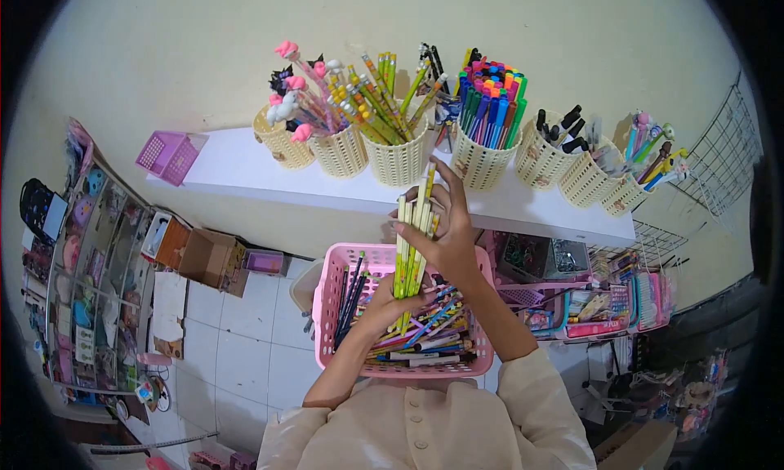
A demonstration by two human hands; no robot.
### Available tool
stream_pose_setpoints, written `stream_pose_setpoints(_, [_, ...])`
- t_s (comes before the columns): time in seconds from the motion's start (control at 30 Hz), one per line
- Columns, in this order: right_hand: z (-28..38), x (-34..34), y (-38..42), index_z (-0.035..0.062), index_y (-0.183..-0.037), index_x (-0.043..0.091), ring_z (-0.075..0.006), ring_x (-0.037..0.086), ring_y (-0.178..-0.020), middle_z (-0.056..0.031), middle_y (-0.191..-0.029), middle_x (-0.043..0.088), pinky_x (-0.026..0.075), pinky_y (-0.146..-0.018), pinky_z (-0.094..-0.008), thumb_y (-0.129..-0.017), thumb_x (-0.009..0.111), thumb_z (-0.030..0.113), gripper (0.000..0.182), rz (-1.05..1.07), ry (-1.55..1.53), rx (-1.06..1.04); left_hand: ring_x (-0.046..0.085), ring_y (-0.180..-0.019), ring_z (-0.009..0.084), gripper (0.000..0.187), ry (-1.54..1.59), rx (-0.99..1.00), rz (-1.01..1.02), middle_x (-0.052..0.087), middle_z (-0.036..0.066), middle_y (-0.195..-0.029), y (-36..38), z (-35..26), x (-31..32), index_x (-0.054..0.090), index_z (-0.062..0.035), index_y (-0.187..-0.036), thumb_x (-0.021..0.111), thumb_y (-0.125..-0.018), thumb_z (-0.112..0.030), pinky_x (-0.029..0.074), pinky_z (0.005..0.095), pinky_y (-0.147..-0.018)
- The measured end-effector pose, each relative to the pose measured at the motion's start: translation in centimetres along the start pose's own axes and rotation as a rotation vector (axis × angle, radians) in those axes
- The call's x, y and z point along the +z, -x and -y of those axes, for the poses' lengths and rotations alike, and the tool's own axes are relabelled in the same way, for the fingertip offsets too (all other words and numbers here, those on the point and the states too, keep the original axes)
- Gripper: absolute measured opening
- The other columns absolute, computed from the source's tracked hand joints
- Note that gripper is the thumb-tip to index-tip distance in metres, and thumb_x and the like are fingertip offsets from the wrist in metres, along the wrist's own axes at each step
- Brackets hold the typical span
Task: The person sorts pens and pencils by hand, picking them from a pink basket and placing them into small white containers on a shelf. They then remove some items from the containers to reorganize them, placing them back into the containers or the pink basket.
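Observation:
A bundle of yellow-green pencils [406, 262] stands nearly upright between my hands, above a pink plastic basket [322, 307]. My left hand [390, 305] is closed around the bundle's lower end. At its upper part, my right hand [447, 225] curls its fingers and thumb about the pencils, one of which sticks up higher than the others. In the basket lie many loose pens and pencils [433, 331], with dark pencils [351, 298] grouped at its left side. Behind my hands, a cream woven cup [398, 161] holds yellow patterned pencils [380, 102].
On the white shelf [245, 164] stand several more cream cups, including one of coloured markers [490, 102] and one of black-capped pens [563, 127]. A purple basket [170, 157] sits at the left end. Below are a cardboard box [211, 258] and a stocked blue-rimmed basket [600, 307].

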State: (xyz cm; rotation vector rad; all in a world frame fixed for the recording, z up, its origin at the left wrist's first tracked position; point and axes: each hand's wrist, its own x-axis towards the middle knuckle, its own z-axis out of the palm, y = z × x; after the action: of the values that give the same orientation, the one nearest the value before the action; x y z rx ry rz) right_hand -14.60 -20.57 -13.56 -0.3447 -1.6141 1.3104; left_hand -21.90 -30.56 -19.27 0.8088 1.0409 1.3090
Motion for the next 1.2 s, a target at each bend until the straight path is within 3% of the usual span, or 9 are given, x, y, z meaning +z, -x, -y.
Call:
stream_pose_setpoints(0.13, [1.4,-1.5,-1.4,0.0050,-0.124,0.021,-0.0203,0.048,-0.095,-0.0125,-0.101,0.047,0.042,-0.077,-0.0325,-0.061,0.064,0.001,0.076,-0.013,0.268,-0.196,0.044,-0.050,0.0086,0.018,0.094,-0.072,0.030,0.049,0.002,-0.063,0.7,-1.4,1.1,0.049,-0.0013,-0.081,0.060,-0.066,0.000,0.035,0.0218,-0.045])
stream_pose_setpoints(0.27, [-0.6,-3.8,-3.8,0.0039,-0.119,0.032,-0.0186,0.045,-0.101,-0.0115,-0.111,0.044,0.039,-0.083,-0.0328,-0.063,0.066,0.007,0.066,0.277,0.157,0.011,0.043,-0.051,0.0087,0.018,0.326,-0.206,0.171,0.044,0.000,-0.059,0.5,-1.5,1.0,0.048,-0.0014,-0.082,0.060,-0.069,-0.004,0.036,0.0228,-0.045])
stream_pose_setpoints(0.43, [-1.6,-3.3,-2.0,0.0014,-0.103,0.052,-0.0184,0.053,-0.087,-0.0128,-0.095,0.055,0.044,-0.076,-0.0288,-0.073,0.059,0.020,0.035,0.164,0.237,-0.019,0.038,-0.047,0.0077,0.017,0.492,-0.315,0.181,0.038,-0.001,-0.056,0.4,-0.8,1.2,0.046,-0.0075,-0.090,0.055,-0.076,-0.009,0.033,0.0220,-0.041])
stream_pose_setpoints(0.57, [-1.9,-4.0,-0.3,0.0007,-0.109,0.047,-0.0137,0.048,-0.096,-0.0097,-0.105,0.051,0.038,-0.083,-0.0276,-0.078,0.052,0.012,0.033,0.273,0.291,0.116,0.033,-0.046,0.0071,0.017,0.613,-0.394,0.179,0.035,-0.002,-0.055,0.7,-1.1,1.8,0.046,-0.0076,-0.093,0.053,-0.078,-0.009,0.027,0.0198,-0.040])
stream_pose_setpoints(0.73, [-1.7,-4.6,2.0,0.0029,-0.109,0.047,-0.0154,0.052,-0.084,-0.0102,-0.094,0.053,0.042,-0.076,-0.0266,-0.078,0.053,0.025,0.038,-0.045,-0.070,0.207,0.037,-0.048,0.0094,0.016,0.683,-0.379,0.276,0.039,0.001,-0.058,0.0,0.0,2.1,0.045,-0.0067,-0.092,0.052,-0.077,-0.009,0.031,0.0218,-0.042])
stream_pose_setpoints(0.83, [-1.1,-5.3,6.4,-0.0002,-0.108,0.046,-0.0134,0.052,-0.081,-0.0078,-0.095,0.051,0.042,-0.073,-0.0269,-0.081,0.048,0.029,0.039,-0.213,-0.175,0.388,0.043,-0.058,0.0177,0.029,0.645,-0.108,0.053,0.043,0.006,-0.062,0.2,-0.3,2.9,0.040,-0.0080,-0.104,0.049,-0.076,-0.007,0.037,0.0295,-0.052])
stream_pose_setpoints(0.9, [-1.5,-5.8,10.0,-0.0005,-0.102,0.050,-0.0132,0.053,-0.078,-0.0075,-0.088,0.053,0.044,-0.068,-0.0271,-0.081,0.048,0.028,0.035,0.001,0.068,0.678,0.044,-0.059,0.0184,0.031,0.664,-0.036,0.008,0.043,0.007,-0.062,0.0,-0.5,2.9,0.039,-0.0083,-0.105,0.049,-0.075,-0.006,0.038,0.0302,-0.054])
stream_pose_setpoints(1.07, [-0.6,-5.8,13.5,-0.0030,-0.098,0.050,-0.0147,0.055,-0.068,-0.0078,-0.076,0.056,0.044,-0.057,-0.0263,-0.083,0.045,0.023,0.030,0.193,-0.627,1.012,0.047,-0.066,0.0198,0.031,0.720,0.191,-0.101,0.046,0.008,-0.068,-0.2,0.2,3.0,0.037,-0.0078,-0.104,0.048,-0.076,-0.005,0.042,0.0347,-0.063])
stream_pose_setpoints(1.2, [-0.4,-6.1,13.7,-0.0071,-0.093,0.049,-0.0171,0.054,-0.063,-0.0103,-0.072,0.055,0.042,-0.054,-0.0266,-0.078,0.052,0.022,0.032,0.138,-0.811,0.869,0.038,-0.060,0.0123,0.023,0.854,0.256,-0.078,0.036,0.002,-0.063,-0.4,0.3,3.7,0.039,-0.0110,-0.101,0.045,-0.079,-0.006,0.037,0.0304,-0.060])
